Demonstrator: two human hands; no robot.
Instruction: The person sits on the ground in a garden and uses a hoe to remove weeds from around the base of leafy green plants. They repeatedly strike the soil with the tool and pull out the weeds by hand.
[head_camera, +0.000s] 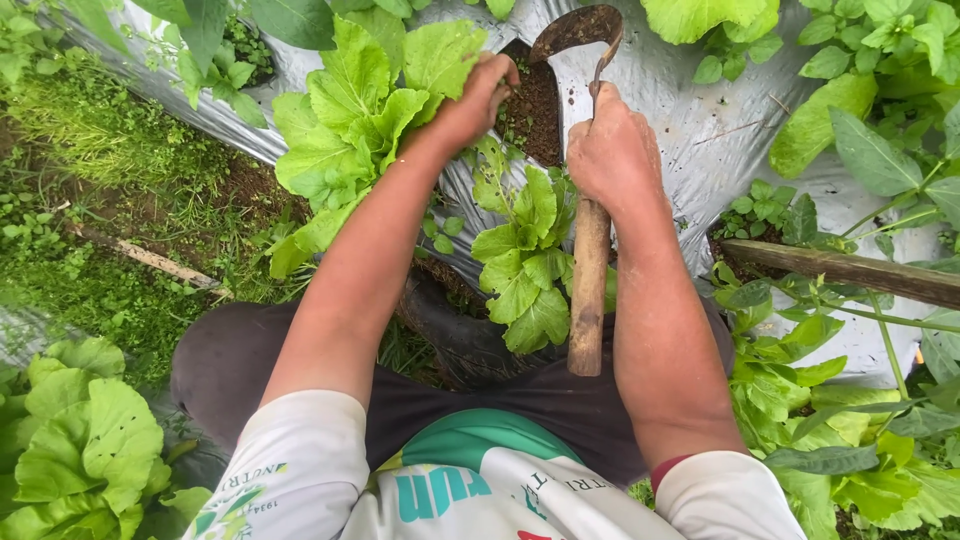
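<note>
Right hand (612, 150) closed around sickle (588, 290), wooden handle running toward the person, curved blade over the soil hole (535, 115) | left hand (478, 100) just left of hole, seemingly pinching a leafy green plant (360, 110) | blade nearer right hand.

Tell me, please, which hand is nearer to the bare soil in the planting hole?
Left. The left hand pushes leaves aside right at the edge of the soil patch, while the right hand grips the wooden-handled hoe just beside and below it.
</note>
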